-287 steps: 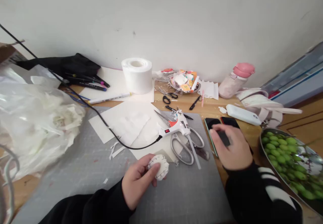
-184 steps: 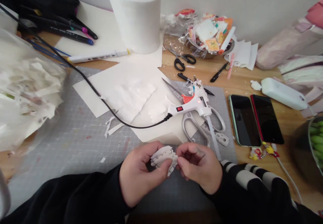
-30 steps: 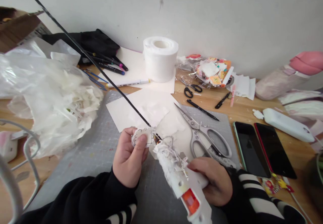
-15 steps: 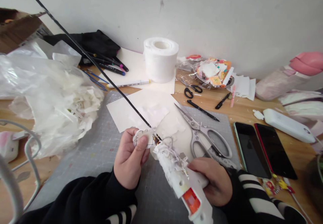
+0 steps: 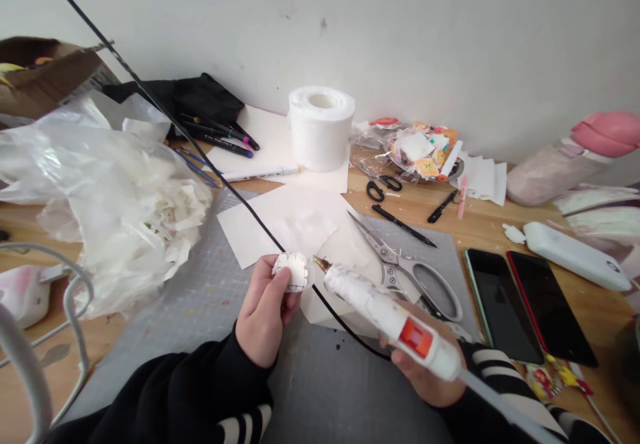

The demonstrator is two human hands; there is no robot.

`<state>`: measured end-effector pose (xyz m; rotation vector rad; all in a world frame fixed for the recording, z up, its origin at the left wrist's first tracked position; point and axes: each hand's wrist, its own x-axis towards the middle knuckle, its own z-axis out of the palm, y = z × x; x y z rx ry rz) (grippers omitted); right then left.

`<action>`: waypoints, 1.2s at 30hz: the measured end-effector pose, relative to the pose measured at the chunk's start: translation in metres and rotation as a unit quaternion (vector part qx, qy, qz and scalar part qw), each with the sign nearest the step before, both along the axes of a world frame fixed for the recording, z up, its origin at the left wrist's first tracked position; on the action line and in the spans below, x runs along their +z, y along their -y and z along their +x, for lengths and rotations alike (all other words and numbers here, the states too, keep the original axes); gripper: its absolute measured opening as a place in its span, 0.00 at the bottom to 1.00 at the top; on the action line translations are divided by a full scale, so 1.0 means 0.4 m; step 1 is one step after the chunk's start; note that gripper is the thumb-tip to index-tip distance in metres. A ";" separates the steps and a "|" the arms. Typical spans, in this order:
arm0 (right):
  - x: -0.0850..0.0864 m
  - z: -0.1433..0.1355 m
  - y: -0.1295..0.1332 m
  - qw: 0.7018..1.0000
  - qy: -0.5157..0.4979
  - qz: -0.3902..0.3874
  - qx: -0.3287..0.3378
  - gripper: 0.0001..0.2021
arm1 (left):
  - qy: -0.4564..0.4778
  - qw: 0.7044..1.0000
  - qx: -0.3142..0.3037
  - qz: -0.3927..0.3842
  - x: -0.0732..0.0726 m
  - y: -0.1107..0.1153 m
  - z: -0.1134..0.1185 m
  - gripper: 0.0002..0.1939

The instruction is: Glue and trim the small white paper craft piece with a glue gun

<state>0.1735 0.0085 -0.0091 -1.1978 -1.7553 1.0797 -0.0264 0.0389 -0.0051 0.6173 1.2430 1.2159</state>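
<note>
My left hand (image 5: 265,317) pinches a small white paper cutout (image 5: 295,267) with a scalloped edge and short black marks along its rim. The thumb lies flat on its face. My right hand (image 5: 427,377) is wrapped around a white hot glue gun (image 5: 367,301) with an orange switch; the grip is mostly hidden. Just right of the cutout, the metal nozzle points left, a small gap apart from it. A glue stick (image 5: 505,404) sticks out of the gun's rear. The black cord (image 5: 250,214) runs behind the cutout toward the gun's handle.
Large silver scissors (image 5: 417,271) and white paper sheets (image 5: 250,231) lie on a grey cutting mat (image 5: 165,337). A white roll (image 5: 320,131) stands behind. Crumpled plastic (image 5: 110,191) is at left; two phones (image 5: 500,297) and a white device (image 5: 575,254) are at right.
The glue gun has swung to point more leftward, and its nozzle has drawn away from the cutout to the right. The cutout now faces me more fully.
</note>
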 end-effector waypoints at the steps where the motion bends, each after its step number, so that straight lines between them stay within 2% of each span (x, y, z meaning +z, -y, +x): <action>1: 0.001 -0.001 -0.003 1.000 -0.015 0.007 -0.009 0.11 | -0.006 1.000 0.001 0.000 0.001 -0.004 -0.001 0.08; 4: 0.002 0.000 -0.013 0.996 -0.076 0.028 -0.021 0.14 | -0.022 1.000 0.004 -0.001 0.007 -0.015 -0.003 0.09; 12: 0.000 0.000 -0.022 0.990 -0.141 -0.027 -0.016 0.19 | -0.042 0.999 -0.006 0.019 0.015 -0.027 -0.005 0.09; 18: 0.000 -0.005 -0.015 0.990 -0.141 -0.030 0.007 0.19 | -0.076 0.997 0.004 0.033 0.023 -0.022 -0.008 0.07; 26: 0.007 -0.021 -0.011 0.987 -0.156 -0.036 0.002 0.18 | -0.100 0.993 -0.024 0.062 0.031 -0.034 -0.020 0.08; 36: 0.013 -0.022 -0.012 0.993 -0.110 -0.027 0.015 0.18 | -0.098 0.992 0.006 0.078 0.036 -0.028 -0.025 0.06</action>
